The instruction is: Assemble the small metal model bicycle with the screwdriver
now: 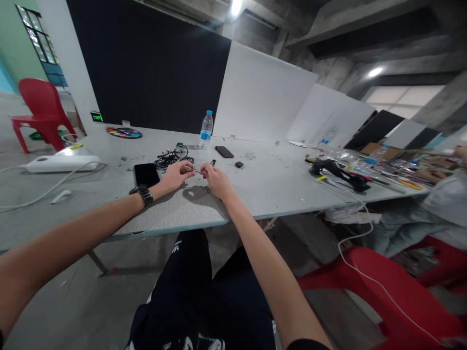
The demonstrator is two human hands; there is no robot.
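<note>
Just this side of the water bottle: two bare hands working close together over the grey table, fingertips nearly meeting.
Left hand: thumb and fingers pinched on one end of a small thin piece, nearer than the bottle and a bit left of it. Black watch on that wrist.
Right hand: also pinching, on the other end of that same piece (way too small for me to say what it actually is), almost straight in front of the bottle.
Spoked wheel: left of the bottle and slightly nearer, sitting with a tangle of black parts just beyond the left hand.
Phones: one dark phone lies near the bottle on its right; a second black slab, looks like another phone, is left of the bottle and nearer, by the left wrist.
Little black lump: right of the bottle, nearer than that first phone.
Colourful oval disc: well left of the bottle, flat on the table.
White power strip: further left of the bottle again, with a white earbud on its near side.
Black curved gadget: well right of the bottle, among clutter.
</note>
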